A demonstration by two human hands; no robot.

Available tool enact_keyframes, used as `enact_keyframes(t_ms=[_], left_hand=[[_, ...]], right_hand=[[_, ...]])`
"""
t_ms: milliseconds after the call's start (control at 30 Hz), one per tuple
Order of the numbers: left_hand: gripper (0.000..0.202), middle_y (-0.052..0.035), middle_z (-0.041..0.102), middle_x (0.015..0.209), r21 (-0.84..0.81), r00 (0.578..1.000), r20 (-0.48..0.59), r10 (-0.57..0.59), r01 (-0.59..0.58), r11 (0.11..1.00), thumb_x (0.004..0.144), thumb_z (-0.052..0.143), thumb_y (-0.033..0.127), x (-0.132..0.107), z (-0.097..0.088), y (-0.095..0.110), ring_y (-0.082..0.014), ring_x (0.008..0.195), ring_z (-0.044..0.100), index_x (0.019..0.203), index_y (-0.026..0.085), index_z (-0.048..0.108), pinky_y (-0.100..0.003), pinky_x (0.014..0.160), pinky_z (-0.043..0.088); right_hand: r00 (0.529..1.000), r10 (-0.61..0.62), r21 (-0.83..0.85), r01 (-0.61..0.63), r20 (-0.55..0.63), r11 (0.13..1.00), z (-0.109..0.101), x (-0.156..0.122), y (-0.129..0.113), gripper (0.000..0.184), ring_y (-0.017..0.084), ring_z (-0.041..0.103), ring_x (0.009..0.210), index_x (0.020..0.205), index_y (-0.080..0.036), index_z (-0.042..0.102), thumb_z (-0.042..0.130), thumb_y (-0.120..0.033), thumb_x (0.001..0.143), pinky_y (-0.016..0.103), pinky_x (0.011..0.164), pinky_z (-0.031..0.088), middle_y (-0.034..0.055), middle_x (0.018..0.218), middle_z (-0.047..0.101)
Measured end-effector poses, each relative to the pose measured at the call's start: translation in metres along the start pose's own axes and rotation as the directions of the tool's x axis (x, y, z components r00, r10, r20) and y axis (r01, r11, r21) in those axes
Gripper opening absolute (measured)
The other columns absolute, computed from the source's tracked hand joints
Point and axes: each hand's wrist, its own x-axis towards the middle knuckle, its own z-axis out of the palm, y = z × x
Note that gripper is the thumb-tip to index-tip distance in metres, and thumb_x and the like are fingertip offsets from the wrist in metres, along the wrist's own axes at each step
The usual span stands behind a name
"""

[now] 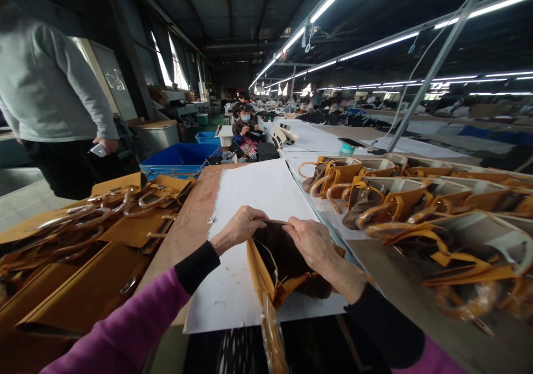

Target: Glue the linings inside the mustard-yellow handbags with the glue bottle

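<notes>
A mustard-yellow handbag [259, 266] stands with its mouth spread at the near end of a white sheet [250, 196]. Dark brown lining shows inside it. My left hand [240, 227] pinches the far rim, thumb and fingers pressed together. A short way to the right, my right hand [312, 246] grips the same rim. One plastic-wrapped handle [271, 335] hangs down over the near edge of the sheet. My right forearm hides part of the bag's right side.
Flat yellow bags [89, 285] lie piled on the left. Rows of open yellow bags [470, 246] with wrapped handles stand on the right. A blue bin [181, 157] sits beyond the table. One person [54, 85] stands at left; another [245, 127] sits ahead. A metal post [437, 63] rises at right.
</notes>
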Motion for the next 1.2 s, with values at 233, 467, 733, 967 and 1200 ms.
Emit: enact_keyframes(t_ms=[233, 467, 733, 967, 1200], left_hand=[[0.027, 0.0015, 0.056, 0.061, -0.014, 0.999, -0.007, 0.032, -0.033, 0.999, 0.068, 0.048, 0.020, -0.001, 0.001, -0.003, -0.0105, 0.058, 0.043, 0.081, 0.012, 0.071, -0.022, 0.057, 0.034], [0.027, 0.0016, 0.056, 0.061, 0.007, 0.998, -0.024, 0.066, -0.066, 0.998, 0.069, 0.047, 0.021, 0.000, 0.002, -0.009, -0.0104, 0.058, 0.043, 0.080, 0.013, 0.070, -0.022, 0.056, 0.034], [0.030, -0.0007, 0.064, 0.068, -0.006, 0.995, -0.041, 0.090, -0.090, 0.996, 0.067, 0.046, 0.019, 0.002, 0.005, -0.014, -0.0122, 0.063, 0.051, 0.082, 0.011, 0.071, -0.023, 0.062, 0.041], [0.023, -0.0024, 0.067, 0.077, -0.086, 0.993, -0.073, 0.094, -0.100, 0.991, 0.071, 0.046, 0.016, 0.003, 0.008, -0.009, -0.0142, 0.073, 0.057, 0.084, 0.012, 0.065, -0.025, 0.070, 0.045], [0.035, -0.0101, 0.061, 0.111, -0.151, 0.921, -0.388, -0.034, -0.026, 0.988, 0.076, 0.055, 0.027, -0.038, 0.010, 0.019, -0.0190, 0.097, 0.057, 0.109, 0.015, 0.051, -0.033, 0.086, 0.046]], right_hand=[[0.988, -0.154, 0.010, 0.153, 0.018, 0.988, 0.006, 0.015, -0.013, 0.022, 0.017, 0.065, 0.077, 0.093, -0.024, 0.061, 0.042, -0.034, 0.096, 0.026, 0.058, 0.033, 0.0022, 0.082, 0.070], [0.993, -0.101, -0.015, 0.102, 0.057, 0.995, 0.003, 0.018, -0.018, 0.025, 0.019, 0.065, 0.074, 0.090, -0.023, 0.062, 0.040, -0.034, 0.096, 0.026, 0.058, 0.033, 0.0048, 0.076, 0.069], [0.968, -0.211, -0.026, 0.217, 0.139, 0.976, -0.005, 0.026, -0.021, 0.023, 0.023, 0.066, 0.078, 0.096, -0.020, 0.061, 0.041, -0.031, 0.095, 0.027, 0.059, 0.037, 0.0075, 0.083, 0.070], [0.960, -0.228, -0.020, 0.234, 0.161, 0.972, -0.005, 0.035, -0.023, 0.027, 0.023, 0.066, 0.080, 0.096, -0.020, 0.063, 0.036, -0.024, 0.095, 0.028, 0.063, 0.040, 0.0086, 0.086, 0.070], [0.948, -0.226, 0.023, 0.227, 0.225, 0.974, -0.011, 0.046, -0.016, 0.027, 0.023, 0.065, 0.084, 0.089, -0.020, 0.066, 0.041, -0.030, 0.092, 0.028, 0.063, 0.039, 0.0095, 0.088, 0.069]])
